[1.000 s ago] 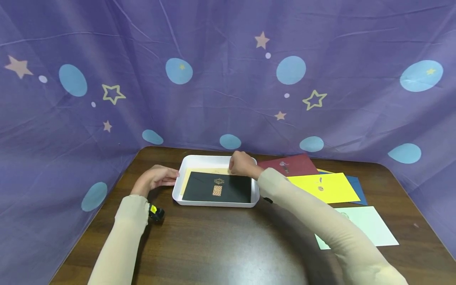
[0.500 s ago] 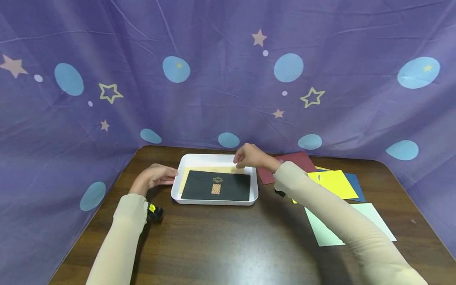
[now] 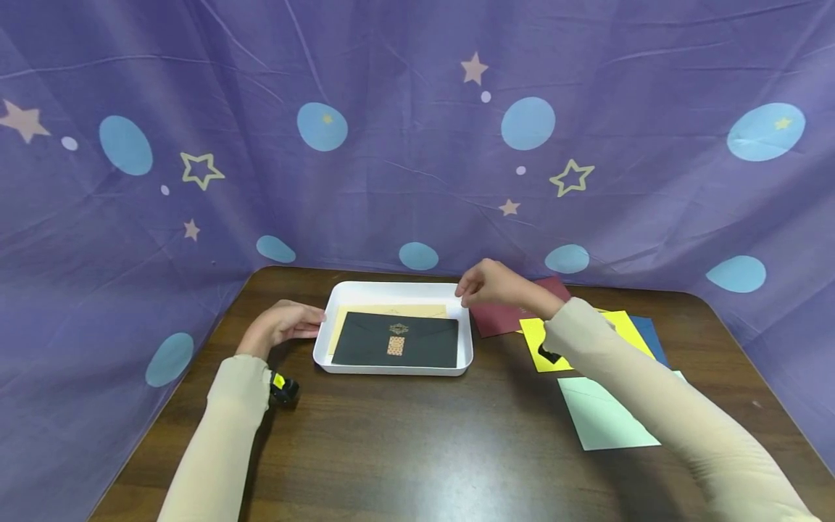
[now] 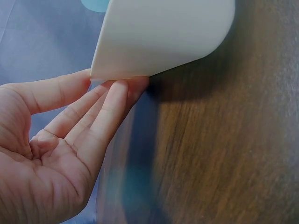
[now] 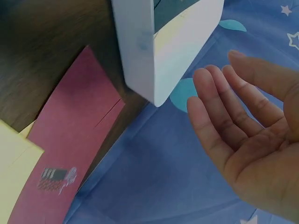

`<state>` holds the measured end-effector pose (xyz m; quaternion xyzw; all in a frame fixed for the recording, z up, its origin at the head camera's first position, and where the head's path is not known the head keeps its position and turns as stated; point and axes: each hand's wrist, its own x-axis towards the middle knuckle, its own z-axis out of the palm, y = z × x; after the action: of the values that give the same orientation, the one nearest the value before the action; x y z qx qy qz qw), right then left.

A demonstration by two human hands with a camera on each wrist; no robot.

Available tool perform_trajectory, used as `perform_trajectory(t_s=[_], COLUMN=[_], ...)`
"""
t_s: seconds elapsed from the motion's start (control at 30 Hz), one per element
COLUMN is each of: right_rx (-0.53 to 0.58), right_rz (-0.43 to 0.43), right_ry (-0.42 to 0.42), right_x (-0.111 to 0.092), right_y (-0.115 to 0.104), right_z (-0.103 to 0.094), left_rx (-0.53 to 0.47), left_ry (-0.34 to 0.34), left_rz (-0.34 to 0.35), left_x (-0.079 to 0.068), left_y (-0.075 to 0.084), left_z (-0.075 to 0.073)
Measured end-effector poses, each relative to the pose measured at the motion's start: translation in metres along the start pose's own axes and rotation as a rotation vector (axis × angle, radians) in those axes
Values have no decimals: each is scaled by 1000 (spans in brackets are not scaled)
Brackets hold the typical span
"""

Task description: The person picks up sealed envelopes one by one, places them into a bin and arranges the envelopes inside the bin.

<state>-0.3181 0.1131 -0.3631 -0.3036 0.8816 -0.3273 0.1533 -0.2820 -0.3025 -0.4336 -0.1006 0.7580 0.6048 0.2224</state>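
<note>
A white tray (image 3: pixel 391 370) stands on the table. Inside it lies a black envelope (image 3: pixel 365 339) with a gold emblem and a patterned seal, overlapping a cream envelope (image 3: pixel 424 310). At the tray's left end my left hand (image 3: pixel 284 325) holds the edge; in the left wrist view, thumb and fingertips touch the tray's end wall. My right hand (image 3: pixel 492 283) hovers by the far right corner of the tray, holding nothing, its fingers loosely bent in the right wrist view. Beneath the right forearm are a dark red envelope (image 3: pixel 496 315) and a yellow envelope (image 3: pixel 533 341).
A blue envelope (image 3: pixel 648 333) shows from under the yellow one. Nearer the front lies a pale green envelope (image 3: pixel 603 417), partly covered by the right sleeve. A purple curtain (image 3: pixel 391 203) with stars and blue dots hangs behind the brown table (image 3: pixel 391 442).
My right hand has risen off the cream envelope and moved right to the tray's corner. My left hand has stayed at the tray's left end. The view has shifted slightly.
</note>
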Motion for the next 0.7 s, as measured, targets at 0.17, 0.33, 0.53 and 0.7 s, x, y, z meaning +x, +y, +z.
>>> perform_trajectory(t_s=[0.17,0.33,0.53,0.7], right_rx=[-33,-120,-187,-209], right_rz=[-26,-48,-49,-61], right_ry=[-45,-111,-180,-225], right_x=[-18,-36,-58,-78], right_y=[9,21,34,42], right_z=[-5,-12,-19,-20], left_rx=[5,11,12,9], left_ry=[6,3,5,10], left_rz=[-3,0,1,-5], left_x=[-1,-2,-4,-3], left_y=[1,1,3,1], left_z=[1,1,0,0])
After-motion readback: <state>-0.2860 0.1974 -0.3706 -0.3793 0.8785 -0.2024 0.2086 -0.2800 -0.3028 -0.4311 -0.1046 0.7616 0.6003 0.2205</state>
